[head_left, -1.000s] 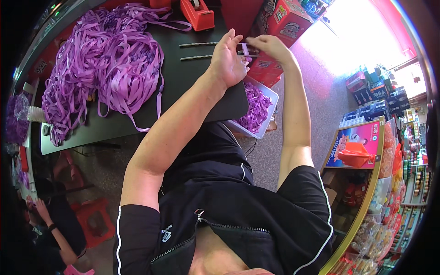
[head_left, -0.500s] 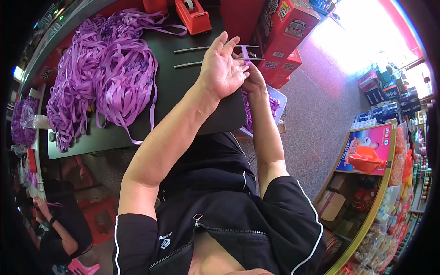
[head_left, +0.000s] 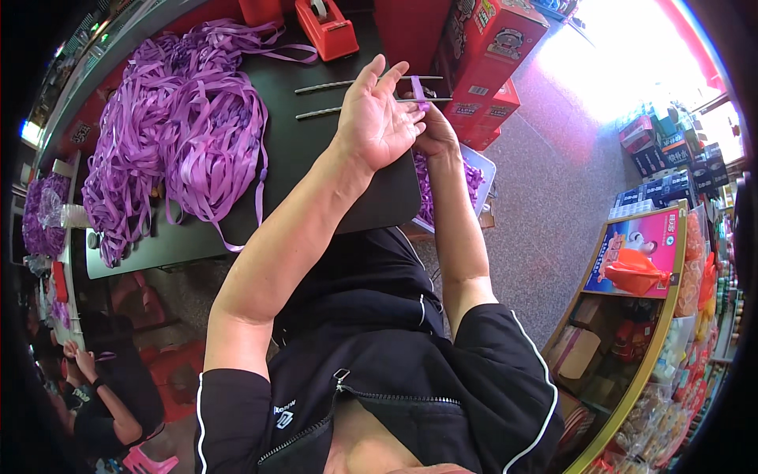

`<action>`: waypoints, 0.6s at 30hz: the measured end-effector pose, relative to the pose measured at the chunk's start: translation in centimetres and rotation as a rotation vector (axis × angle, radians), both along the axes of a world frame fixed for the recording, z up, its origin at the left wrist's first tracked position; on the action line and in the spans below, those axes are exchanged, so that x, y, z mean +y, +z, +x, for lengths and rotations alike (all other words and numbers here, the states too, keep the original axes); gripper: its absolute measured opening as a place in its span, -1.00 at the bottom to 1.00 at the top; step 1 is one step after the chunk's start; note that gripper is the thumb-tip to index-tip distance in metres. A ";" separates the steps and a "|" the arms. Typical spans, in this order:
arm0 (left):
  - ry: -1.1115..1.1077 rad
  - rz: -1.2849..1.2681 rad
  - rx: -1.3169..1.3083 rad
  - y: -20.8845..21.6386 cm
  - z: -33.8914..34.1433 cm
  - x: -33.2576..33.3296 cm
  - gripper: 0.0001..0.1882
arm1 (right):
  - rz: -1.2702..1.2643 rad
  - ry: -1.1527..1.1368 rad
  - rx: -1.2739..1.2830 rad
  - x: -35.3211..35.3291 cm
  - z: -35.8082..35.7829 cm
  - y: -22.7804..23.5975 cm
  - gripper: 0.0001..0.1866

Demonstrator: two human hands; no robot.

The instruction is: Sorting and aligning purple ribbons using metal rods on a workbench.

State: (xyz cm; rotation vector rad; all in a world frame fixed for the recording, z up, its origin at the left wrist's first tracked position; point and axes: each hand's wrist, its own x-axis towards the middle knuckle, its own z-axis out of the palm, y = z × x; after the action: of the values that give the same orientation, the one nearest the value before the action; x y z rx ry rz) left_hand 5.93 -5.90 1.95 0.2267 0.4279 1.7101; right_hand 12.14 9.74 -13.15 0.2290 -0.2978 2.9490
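Two parallel twisted metal rods [head_left: 316,114] jut out over the dark table's right side. A purple ribbon [head_left: 418,89] loops across both near their right ends. My left hand [head_left: 371,122] is turned palm up beside the rods, its upper fingers stretched apart and its lower fingers near the ribbon. Just right of it, my right hand [head_left: 436,134] has its fingers closed at the ribbon's lower end; its fingertips are partly hidden behind my left hand. A large heap of purple ribbons [head_left: 209,150] lies on the table to the left.
A red tape dispenser [head_left: 328,30] stands at the table's back. Below my right forearm is a white bin [head_left: 487,170] of purple ribbon pieces. Red boxes [head_left: 493,51] are stacked at the right, near a glass display case [head_left: 624,316]. Another person's hands [head_left: 79,359] show at far left.
The whole view has shifted slightly. Both my hands keep almost the same pose at the rods and ribbon.
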 end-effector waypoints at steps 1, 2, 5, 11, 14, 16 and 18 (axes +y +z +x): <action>-0.004 0.001 0.000 -0.1 0.0 0.1 -0.17 | 0.003 -0.001 -0.003 -0.1 0.4 0.7 -0.72; -0.002 0.000 0.001 -0.1 0.0 -0.1 -0.17 | 0.085 -0.076 -0.084 -0.4 0.8 1.7 -0.72; -0.004 0.024 -0.002 -0.3 -0.2 0.0 -0.18 | 0.243 -0.179 -0.252 0.2 1.6 3.8 -0.73; -0.016 0.031 -0.051 -0.3 0.0 0.2 -0.18 | 0.466 -0.121 -0.430 3.2 2.2 4.4 -0.81; -0.004 0.034 -0.046 -0.4 -0.2 0.1 -0.18 | 0.554 -0.127 -0.467 2.7 3.0 6.7 -0.80; -0.008 0.037 -0.036 -0.4 -0.2 0.1 -0.18 | 0.655 -0.128 -0.506 2.4 3.8 8.4 -0.65; -0.021 0.041 -0.029 -0.3 0.1 0.2 -0.18 | 0.674 -0.105 -0.504 3.9 4.1 8.2 -0.62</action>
State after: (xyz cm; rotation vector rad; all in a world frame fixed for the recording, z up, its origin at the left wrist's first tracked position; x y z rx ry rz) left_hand 5.99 -5.74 1.65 0.2348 0.3679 1.7010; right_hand 16.24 13.67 -4.97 -0.4469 -1.3146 2.6440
